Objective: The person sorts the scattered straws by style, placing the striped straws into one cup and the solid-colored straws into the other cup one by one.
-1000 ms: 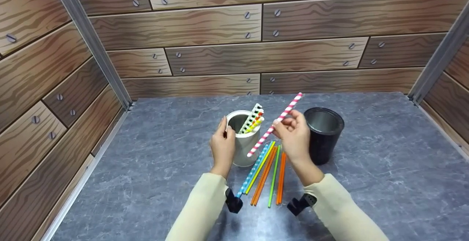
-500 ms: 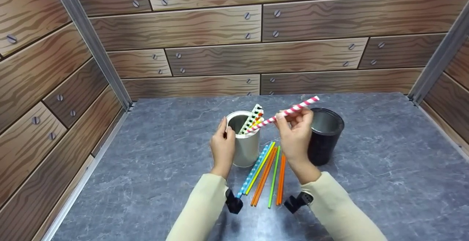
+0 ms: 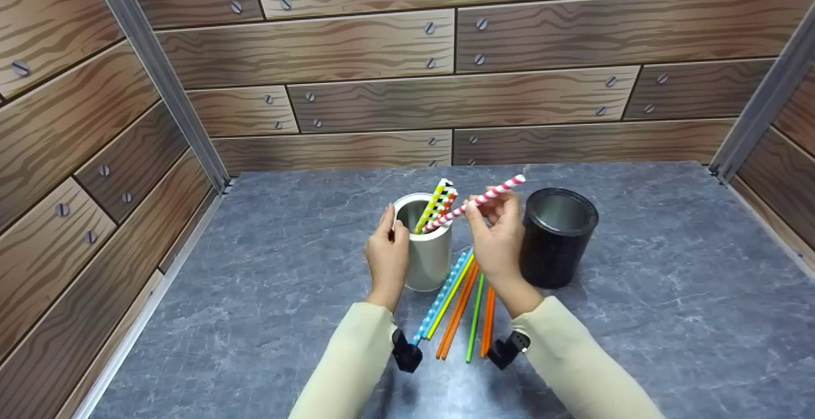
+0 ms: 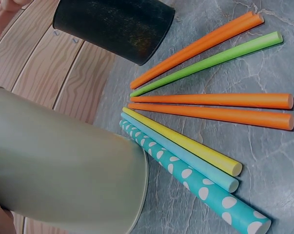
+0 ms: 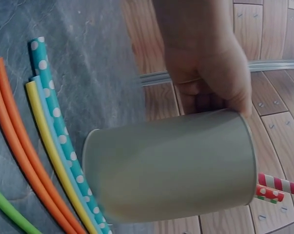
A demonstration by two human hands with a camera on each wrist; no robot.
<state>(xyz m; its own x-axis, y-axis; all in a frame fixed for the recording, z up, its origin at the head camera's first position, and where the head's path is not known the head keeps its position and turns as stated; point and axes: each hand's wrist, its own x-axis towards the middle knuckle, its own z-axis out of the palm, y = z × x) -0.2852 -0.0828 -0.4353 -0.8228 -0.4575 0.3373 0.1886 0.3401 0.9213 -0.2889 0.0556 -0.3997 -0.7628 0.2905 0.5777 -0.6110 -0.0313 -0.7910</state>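
My left hand (image 3: 387, 256) grips a light grey can (image 3: 428, 263) at its rim, and the can stands upright on the table. Between thumb and fingers of my right hand (image 3: 498, 244) is a red-and-white striped paper straw (image 3: 496, 192). Its lower end dips inside the can's mouth while its upper end slants up to the right. Several patterned straws (image 3: 433, 205) lean in the can, among them a yellow one and a red one with white dots. In the right wrist view, the striped straw (image 5: 278, 184) shows beyond the rim of the can (image 5: 171, 165).
A black can (image 3: 552, 253) stands just right of my right hand. In front of the grey can lie several loose straws: dotted blue (image 4: 205, 192), plain light blue, yellow (image 4: 195, 148), green (image 4: 215, 61) and orange (image 4: 220, 100). Wood-patterned walls (image 3: 382, 100) bound the table.
My right hand has brought the striped straw leftward, from in front of the can to its lower end inside the mouth. The straws inside have shifted; the left hand stays on the can.
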